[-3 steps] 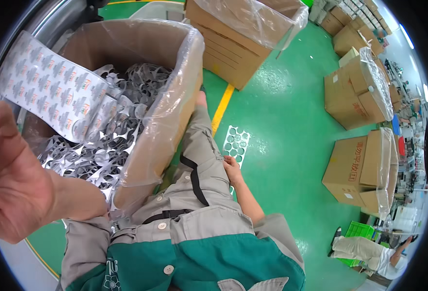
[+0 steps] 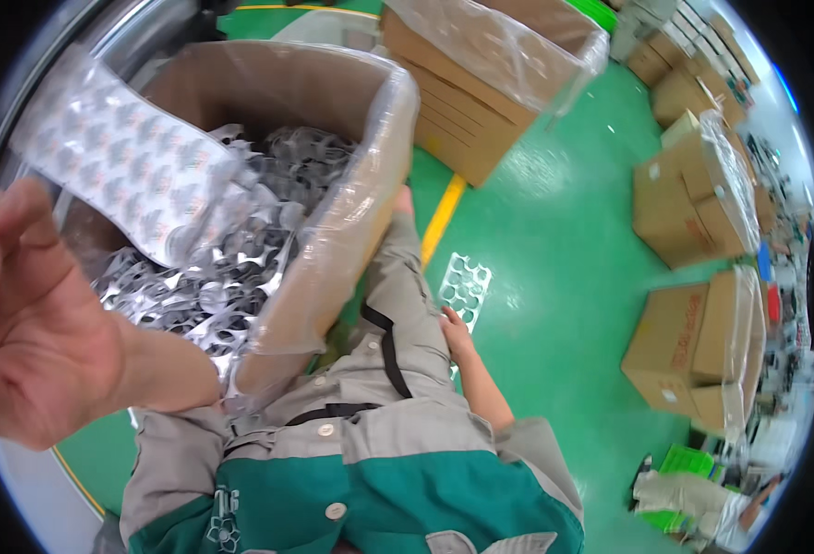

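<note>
Green workshop floor [image 2: 554, 240] surrounds you. Your left hand [image 2: 33, 332] is released, palm open, with the blister sheet [image 2: 120, 157] just above it over the lined carton [image 2: 333, 249] of sheets. Your right hand [image 2: 458, 334] rests beside a tray [image 2: 465, 288] on the floor; its grip cannot be judged. Carton roughly half full.

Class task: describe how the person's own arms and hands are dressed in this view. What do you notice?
Both hands are bare, no gloves. The left hand and its forearm show no sleeve. The right hand is also bare, with a bare forearm running up to a short grey sleeve of a grey-and-green work shirt.
</note>
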{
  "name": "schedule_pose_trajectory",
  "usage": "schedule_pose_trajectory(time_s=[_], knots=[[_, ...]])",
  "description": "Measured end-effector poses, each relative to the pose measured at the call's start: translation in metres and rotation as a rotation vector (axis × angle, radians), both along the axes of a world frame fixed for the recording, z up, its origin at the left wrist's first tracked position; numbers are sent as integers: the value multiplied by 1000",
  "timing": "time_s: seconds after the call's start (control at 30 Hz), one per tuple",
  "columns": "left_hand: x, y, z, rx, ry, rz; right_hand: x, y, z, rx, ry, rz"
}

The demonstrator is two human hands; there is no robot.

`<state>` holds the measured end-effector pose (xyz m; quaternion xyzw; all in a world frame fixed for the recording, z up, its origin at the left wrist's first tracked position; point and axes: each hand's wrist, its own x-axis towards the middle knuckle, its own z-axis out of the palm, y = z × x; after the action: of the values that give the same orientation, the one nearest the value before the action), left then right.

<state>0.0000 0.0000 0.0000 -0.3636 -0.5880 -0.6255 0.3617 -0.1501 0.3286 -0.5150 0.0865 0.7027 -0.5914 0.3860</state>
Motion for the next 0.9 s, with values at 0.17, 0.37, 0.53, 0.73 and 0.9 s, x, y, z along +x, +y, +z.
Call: schedule_pose_trajectory(time_s=[0.17,0.37,0.53,0.73,0.9], knots=[[9,38,15,229,69,279,2,-6,57,-113,-201,15],[-117,98,-53,-155,-323,305,16,14,66,-161,104,-147],[-239,214,-260,-1529,-449,254,-28,30,71,-228,106,-87],[-171,233,-439,-1603,-991,51,25,31,76,-345,36,-70],[-188,212,-444,-1614,-1126,2,31,19,83,-406,11,-30]])
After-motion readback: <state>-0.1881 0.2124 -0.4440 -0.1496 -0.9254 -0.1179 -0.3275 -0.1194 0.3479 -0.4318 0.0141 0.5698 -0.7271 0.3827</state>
